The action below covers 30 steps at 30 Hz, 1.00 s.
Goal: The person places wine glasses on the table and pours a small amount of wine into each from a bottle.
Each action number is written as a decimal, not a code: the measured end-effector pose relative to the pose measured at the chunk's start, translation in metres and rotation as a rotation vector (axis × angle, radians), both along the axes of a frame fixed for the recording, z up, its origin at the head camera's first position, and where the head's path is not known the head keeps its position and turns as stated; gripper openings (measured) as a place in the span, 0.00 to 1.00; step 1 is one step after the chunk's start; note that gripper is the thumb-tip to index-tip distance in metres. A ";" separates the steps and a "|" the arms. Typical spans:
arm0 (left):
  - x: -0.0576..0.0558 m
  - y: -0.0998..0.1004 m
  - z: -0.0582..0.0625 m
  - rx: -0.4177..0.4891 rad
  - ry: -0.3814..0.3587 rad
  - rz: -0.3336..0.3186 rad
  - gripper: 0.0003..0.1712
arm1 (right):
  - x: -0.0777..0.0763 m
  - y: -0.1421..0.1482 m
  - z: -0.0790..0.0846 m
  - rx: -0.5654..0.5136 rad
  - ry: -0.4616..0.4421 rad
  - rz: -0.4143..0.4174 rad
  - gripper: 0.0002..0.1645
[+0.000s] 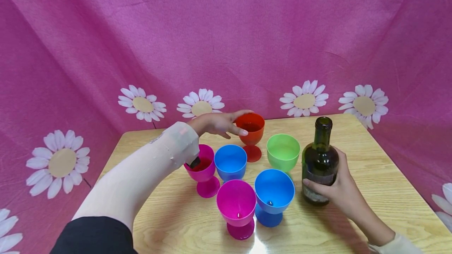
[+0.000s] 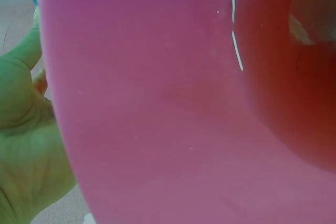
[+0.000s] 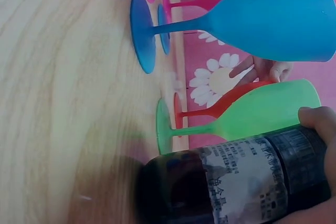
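Observation:
At the back of the group, my left hand [image 1: 220,124] is spread beside an orange-red goblet [image 1: 255,139] with dark liquid inside. Its thumb is in front of the bowl and a finger reaches behind the rim; firm contact cannot be told. My right hand [image 1: 340,187] grips a dark green wine bottle [image 1: 319,164] around its body, thumb across the front. The bottle stands upright and uncorked; whether its base touches the table is unclear. Under my left wrist is a pink goblet [image 1: 208,173] with red liquid, whose inside [image 2: 157,103] fills the left wrist view.
A green goblet [image 1: 283,152] stands between the orange-red one and the bottle. Nearer are a front blue goblet [image 1: 279,183], a rear blue goblet [image 1: 230,162] and another pink goblet [image 1: 240,228]. Pink cloth [image 1: 226,42] with daisies hangs behind the wooden table [image 1: 169,222].

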<state>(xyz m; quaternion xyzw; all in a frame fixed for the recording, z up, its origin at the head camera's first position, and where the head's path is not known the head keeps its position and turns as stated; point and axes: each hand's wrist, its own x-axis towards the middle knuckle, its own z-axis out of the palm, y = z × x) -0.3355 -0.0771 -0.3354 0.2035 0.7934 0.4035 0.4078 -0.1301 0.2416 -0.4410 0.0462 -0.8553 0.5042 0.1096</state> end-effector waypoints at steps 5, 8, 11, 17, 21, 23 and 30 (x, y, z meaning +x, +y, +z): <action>0.000 -0.001 0.001 -0.002 0.008 -0.007 0.47 | 0.003 0.001 -0.005 0.001 0.013 -0.010 0.68; 0.001 -0.001 0.001 -0.004 0.007 -0.009 0.47 | 0.004 0.000 -0.007 -0.009 0.024 -0.007 0.68; 0.001 0.000 0.002 -0.006 0.008 -0.009 0.48 | 0.005 0.001 -0.008 -0.015 0.020 -0.004 0.68; 0.001 0.000 0.002 -0.010 0.011 -0.009 0.48 | 0.008 0.005 -0.011 -0.023 -0.003 -0.024 0.68; 0.001 0.001 0.002 -0.012 0.014 -0.009 0.48 | 0.010 0.007 -0.015 -0.054 0.039 -0.029 0.66; 0.001 0.001 0.001 -0.012 0.014 -0.009 0.48 | 0.011 0.008 -0.016 -0.070 0.057 -0.025 0.65; -0.002 0.000 -0.001 -0.003 0.004 -0.004 0.49 | 0.012 0.008 -0.018 -0.083 0.074 -0.022 0.64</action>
